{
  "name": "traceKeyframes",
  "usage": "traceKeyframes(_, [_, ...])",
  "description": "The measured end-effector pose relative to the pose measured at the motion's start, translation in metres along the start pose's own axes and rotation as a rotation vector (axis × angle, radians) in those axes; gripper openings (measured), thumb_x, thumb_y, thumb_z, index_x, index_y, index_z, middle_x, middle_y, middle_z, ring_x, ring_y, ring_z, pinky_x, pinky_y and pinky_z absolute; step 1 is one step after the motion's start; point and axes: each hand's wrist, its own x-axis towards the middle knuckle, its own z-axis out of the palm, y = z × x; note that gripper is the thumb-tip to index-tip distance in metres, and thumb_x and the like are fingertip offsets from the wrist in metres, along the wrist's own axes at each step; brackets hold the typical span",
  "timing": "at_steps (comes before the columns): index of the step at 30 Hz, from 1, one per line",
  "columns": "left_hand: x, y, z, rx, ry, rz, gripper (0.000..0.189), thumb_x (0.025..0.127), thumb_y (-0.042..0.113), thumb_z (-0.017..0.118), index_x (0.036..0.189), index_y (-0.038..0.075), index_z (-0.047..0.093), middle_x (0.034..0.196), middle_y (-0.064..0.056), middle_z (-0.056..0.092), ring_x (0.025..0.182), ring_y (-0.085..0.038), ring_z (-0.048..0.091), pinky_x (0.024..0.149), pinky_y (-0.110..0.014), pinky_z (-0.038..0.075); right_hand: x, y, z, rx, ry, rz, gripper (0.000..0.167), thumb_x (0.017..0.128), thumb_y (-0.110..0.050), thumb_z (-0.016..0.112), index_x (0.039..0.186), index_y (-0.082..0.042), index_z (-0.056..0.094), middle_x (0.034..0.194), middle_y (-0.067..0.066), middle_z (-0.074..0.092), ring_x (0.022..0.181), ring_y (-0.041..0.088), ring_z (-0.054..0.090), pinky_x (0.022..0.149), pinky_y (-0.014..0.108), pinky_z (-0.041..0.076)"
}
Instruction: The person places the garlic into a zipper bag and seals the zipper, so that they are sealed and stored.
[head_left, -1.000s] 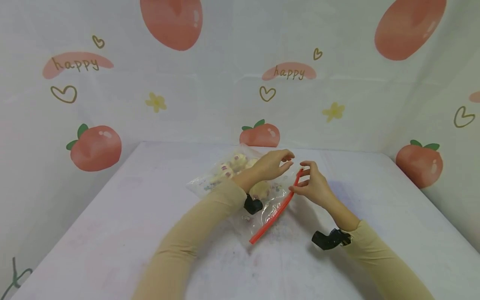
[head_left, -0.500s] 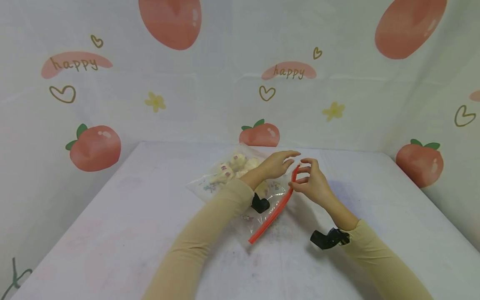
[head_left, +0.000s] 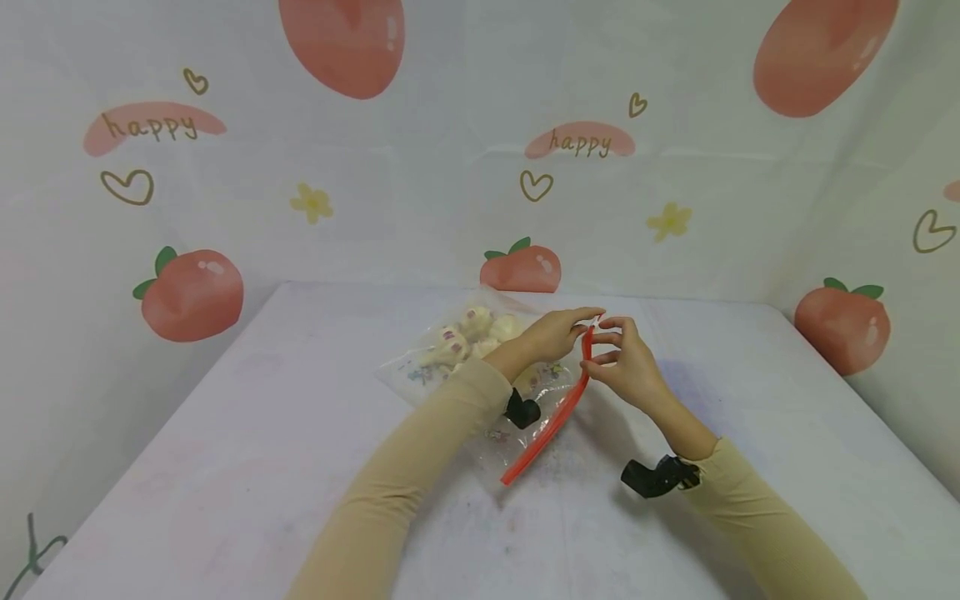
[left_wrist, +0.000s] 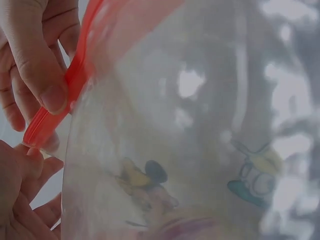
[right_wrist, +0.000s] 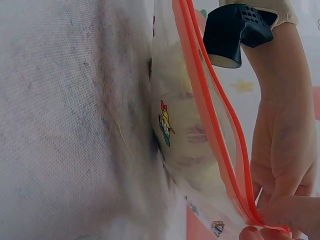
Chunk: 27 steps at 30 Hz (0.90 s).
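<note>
A clear plastic zip bag [head_left: 420,367] with a red zip strip [head_left: 545,431] lies tilted on the table, its zipped edge raised toward the hands. Inside are several cream-coloured round things [head_left: 476,321], some with purple marks. My left hand [head_left: 553,333] reaches across the bag and pinches the strip's far end. Beside it, my right hand [head_left: 628,367] grips the strip slightly nearer, the thumb [left_wrist: 52,97] pressed on the red band in the left wrist view. From the right wrist, two red lips [right_wrist: 207,115] stand apart along the middle and meet near the fingers.
A pale cloth covers the table [head_left: 225,467]. Behind it hangs a backdrop [head_left: 435,167] printed with peaches, hearts and "happy". Black wrist cameras sit on the left wrist [head_left: 522,410] and right wrist [head_left: 652,477]. Small cartoon figures [left_wrist: 255,175] decorate the bag.
My left hand has moved right to the strip's far end and taken hold there. The strip's upper part has bent more upright; the right hand stays nearly in place.
</note>
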Motion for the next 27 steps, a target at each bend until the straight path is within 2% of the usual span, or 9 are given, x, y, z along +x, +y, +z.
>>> traceKeyframes(2, [0.0,0.0,0.0,-0.008,0.004,0.001,0.043,0.101,0.014,0.039,0.143,0.023,0.037,0.139,-0.004,0.051,0.076,-0.015,0.053,0.074,-0.02,0.044,0.0,0.001,0.0,0.001,0.001,-0.009,0.058,0.079,0.007,0.066,0.123,0.007,0.029,0.115,0.032,0.059,0.082,0.039,0.067,0.066,0.021,0.057])
traceKeyframes(4, [0.001,0.0,0.0,-0.014,0.021,0.011,0.04,0.101,0.013,0.04,0.14,0.021,0.04,0.138,-0.004,0.052,0.091,-0.016,0.06,0.083,-0.021,0.049,0.001,0.001,0.0,-0.002,0.0,-0.016,0.057,0.08,0.007,0.066,0.123,0.007,0.029,0.114,0.033,0.059,0.082,0.039,0.067,0.066,0.021,0.057])
traceKeyframes(7, [0.0,-0.001,-0.001,-0.025,0.069,0.032,0.033,0.1,0.014,0.042,0.133,0.017,0.045,0.134,-0.003,0.054,0.114,-0.018,0.058,0.098,-0.027,0.048,0.001,0.0,-0.001,0.004,-0.002,-0.008,0.055,0.081,0.005,0.065,0.123,0.007,0.03,0.113,0.033,0.06,0.082,0.038,0.067,0.065,0.02,0.057])
traceKeyframes(8, [-0.001,-0.001,-0.001,-0.031,0.083,0.037,0.03,0.1,0.015,0.043,0.13,0.015,0.046,0.133,-0.003,0.055,0.116,-0.019,0.057,0.099,-0.029,0.048,0.001,0.0,-0.001,0.01,-0.002,0.0,0.054,0.082,0.004,0.065,0.123,0.007,0.031,0.113,0.033,0.06,0.082,0.038,0.067,0.064,0.019,0.057])
traceKeyframes(11, [-0.002,-0.002,-0.001,-0.05,0.112,0.039,0.025,0.099,0.017,0.045,0.124,0.013,0.049,0.127,-0.004,0.059,0.103,-0.021,0.062,0.093,-0.029,0.05,0.003,-0.002,-0.002,0.032,0.002,0.027,0.048,0.085,0.0,0.062,0.122,0.008,0.033,0.112,0.032,0.06,0.079,0.029,0.069,0.063,0.021,0.059])
traceKeyframes(15, [-0.003,-0.003,-0.001,-0.051,0.142,0.04,0.021,0.099,0.019,0.047,0.118,0.013,0.053,0.12,-0.003,0.062,0.093,-0.02,0.064,0.091,-0.027,0.05,0.006,-0.003,-0.003,0.032,0.02,0.061,0.04,0.091,-0.01,0.059,0.122,0.006,0.041,0.109,0.03,0.061,0.069,0.007,0.066,0.061,0.025,0.06])
traceKeyframes(19, [-0.003,-0.003,-0.001,-0.057,0.164,0.051,0.019,0.097,0.019,0.05,0.114,0.012,0.056,0.12,-0.003,0.063,0.11,-0.018,0.06,0.098,-0.029,0.048,0.009,-0.003,-0.003,0.023,0.035,0.073,0.036,0.094,-0.019,0.056,0.119,0.005,0.048,0.104,0.029,0.064,0.063,-0.005,0.06,0.059,0.023,0.059])
traceKeyframes(23, [-0.004,-0.003,-0.002,-0.076,0.182,0.067,0.017,0.096,0.017,0.052,0.11,0.009,0.059,0.121,-0.005,0.064,0.119,-0.018,0.057,0.103,-0.029,0.046,0.012,-0.001,-0.002,0.027,0.054,0.066,0.033,0.095,-0.021,0.054,0.114,0.007,0.053,0.102,0.03,0.065,0.06,-0.006,0.059,0.057,0.019,0.058])
traceKeyframes(27, [-0.005,-0.005,-0.002,-0.089,0.199,0.069,0.015,0.095,0.016,0.053,0.106,0.008,0.061,0.117,-0.005,0.066,0.12,-0.017,0.057,0.104,-0.029,0.046,0.013,0.0,-0.002,0.029,0.074,0.058,0.031,0.095,-0.021,0.054,0.108,0.007,0.056,0.1,0.03,0.065,0.059,-0.006,0.058,0.056,0.017,0.057])
